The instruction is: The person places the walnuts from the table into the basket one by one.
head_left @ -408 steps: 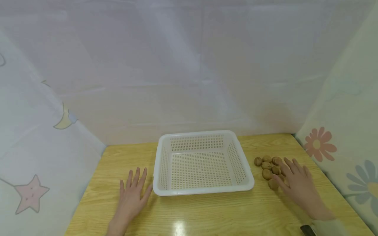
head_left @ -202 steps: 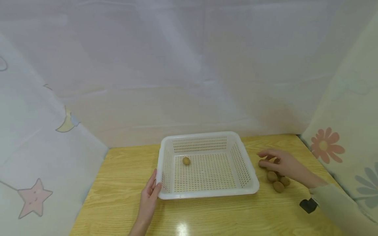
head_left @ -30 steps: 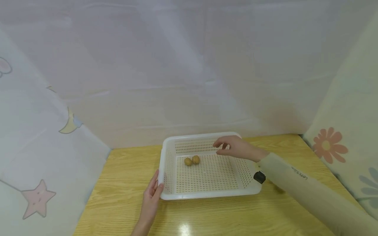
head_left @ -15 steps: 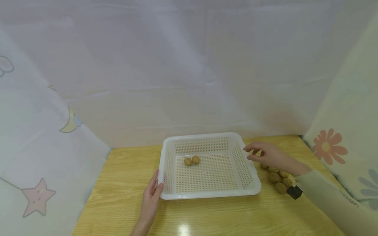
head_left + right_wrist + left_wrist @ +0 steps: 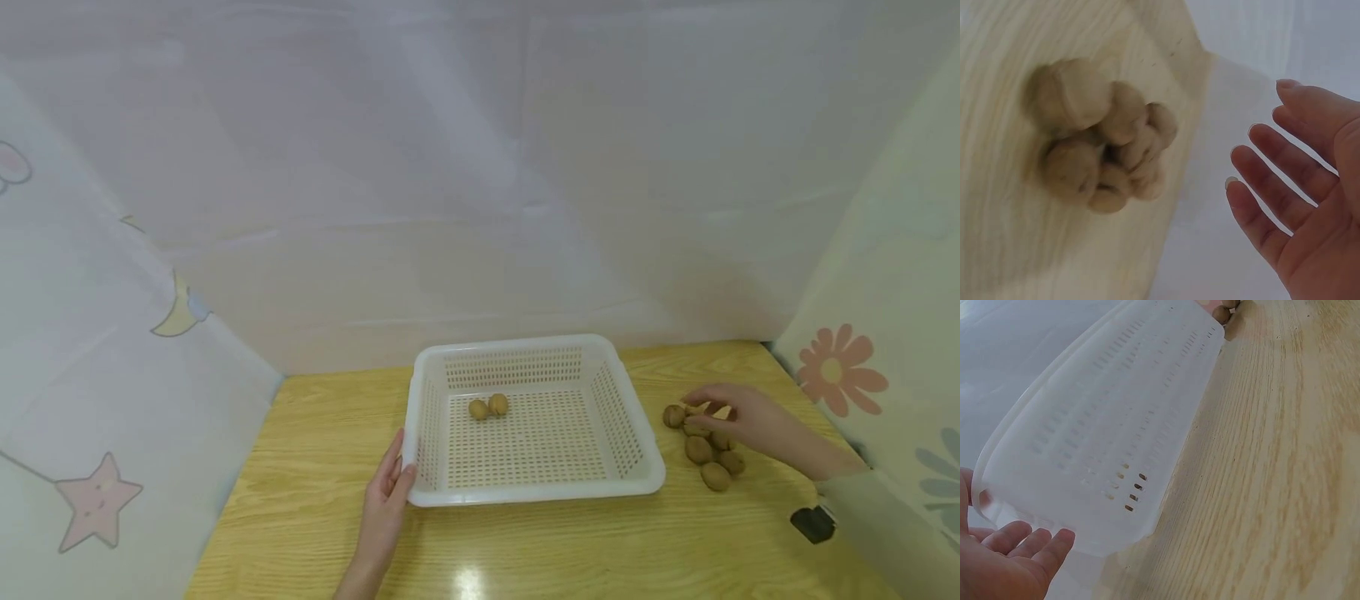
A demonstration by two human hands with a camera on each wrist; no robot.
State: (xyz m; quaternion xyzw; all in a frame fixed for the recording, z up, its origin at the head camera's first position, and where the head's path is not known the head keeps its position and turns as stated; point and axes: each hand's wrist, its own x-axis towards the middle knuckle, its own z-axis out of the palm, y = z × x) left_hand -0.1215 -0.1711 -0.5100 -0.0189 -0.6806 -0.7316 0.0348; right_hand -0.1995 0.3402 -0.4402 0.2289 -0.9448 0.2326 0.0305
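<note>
Evidently a pick-up step: right hand (image 5: 742, 415) at the walnuts (image 5: 699, 450), fingers parted, empty; left hand (image 5: 383, 496) gripping the basket (image 5: 536, 493) by its rim. Pinching one walnut seems due next.

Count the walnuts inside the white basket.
2: the left walnut on the mesh floor, toward the back left of the basket, and the right walnut close beside it.

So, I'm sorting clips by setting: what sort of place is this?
Probably a makeshift indoor tabletop booth: a wood-grain table bounded on three sides by pale sheets, the side ones printed with a pink star and a red flower. The wider room isn't visible.
</note>
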